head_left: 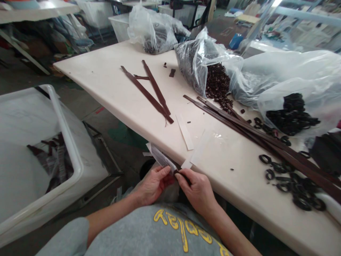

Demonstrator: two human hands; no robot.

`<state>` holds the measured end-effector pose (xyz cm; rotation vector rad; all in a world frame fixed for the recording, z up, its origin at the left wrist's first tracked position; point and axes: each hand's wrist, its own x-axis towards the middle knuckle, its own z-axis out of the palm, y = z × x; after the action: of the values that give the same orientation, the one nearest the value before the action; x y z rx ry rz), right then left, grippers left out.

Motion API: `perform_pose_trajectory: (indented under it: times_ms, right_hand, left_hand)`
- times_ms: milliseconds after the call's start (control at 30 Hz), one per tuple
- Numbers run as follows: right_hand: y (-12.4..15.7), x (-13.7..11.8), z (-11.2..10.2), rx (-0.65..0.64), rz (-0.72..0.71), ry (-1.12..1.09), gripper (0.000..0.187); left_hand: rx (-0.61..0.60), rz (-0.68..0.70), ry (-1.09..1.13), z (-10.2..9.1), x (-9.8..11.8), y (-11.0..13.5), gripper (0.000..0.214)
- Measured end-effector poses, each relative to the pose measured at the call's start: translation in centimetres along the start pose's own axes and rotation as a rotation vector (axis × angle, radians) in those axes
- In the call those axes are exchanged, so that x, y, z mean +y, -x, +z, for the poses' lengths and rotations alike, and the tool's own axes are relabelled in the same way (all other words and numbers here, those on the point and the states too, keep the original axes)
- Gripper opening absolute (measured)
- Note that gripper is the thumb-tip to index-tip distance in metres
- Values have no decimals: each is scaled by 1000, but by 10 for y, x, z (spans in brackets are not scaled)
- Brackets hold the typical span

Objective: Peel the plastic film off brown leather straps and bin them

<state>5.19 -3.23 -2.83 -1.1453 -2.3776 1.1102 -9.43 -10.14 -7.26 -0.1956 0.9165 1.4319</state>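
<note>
Just off the table's near edge, my left hand (156, 183) pinches a clear, whitish plastic sleeve (160, 155) between thumb and fingers. Close beside it, my right hand (198, 190) is closed on a dark brown strap (176, 172), whose end meets the mouth of the sleeve. Most of this strap is hidden by the hand. White paper strips (184, 133) lie on the table ahead of my hands. Farther off, two brown straps (147, 90) rest in a narrow V, with a short brown piece between them.
A bundle of long brown straps (239, 124) crosses the white table (106, 71). Black rings (290, 181) lie at right. Behind are plastic bags, one spilling small brown loops (217, 81). A white bin (77, 153) holding bagged straps stands at left.
</note>
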Motion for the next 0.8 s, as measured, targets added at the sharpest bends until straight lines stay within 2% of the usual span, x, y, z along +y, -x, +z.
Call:
perform_pose_trajectory:
  times_ms: [100,233,267,333,400,500,633,700,800]
  right_hand:
    - [-16,-3,6,-53,26,-85,23]
    - [-8,-3,-10,-351,155,-353,26]
    - [-4,-2,-15,-393,199,-375,30]
    - [3,-2,-21,-388,245,-329,34]
    - [3,-1,-20,-317,219,-234,36]
    - [-4,-1,-8,-205,164,-163,36]
    - [-10,4,8,-127,135,-119,29]
    - [-4,7,8,-128,111,-77,23]
    - [11,12,-1,-263,177,-143,23]
  left_hand:
    - [-4,43,20,-2,4,-3,13]
    - [134,143,57,-13,32,-9,8]
    - [160,153,54,-16,37,-9,7]
    - [171,131,23,-20,39,-7,7]
    - [137,72,-12,-19,33,-2,7]
    - [99,10,-2,-10,20,6,9]
    - [122,31,4,-5,17,8,6]
    - [147,13,-19,-10,20,6,6]
    - [195,28,-20,-20,25,4,7]
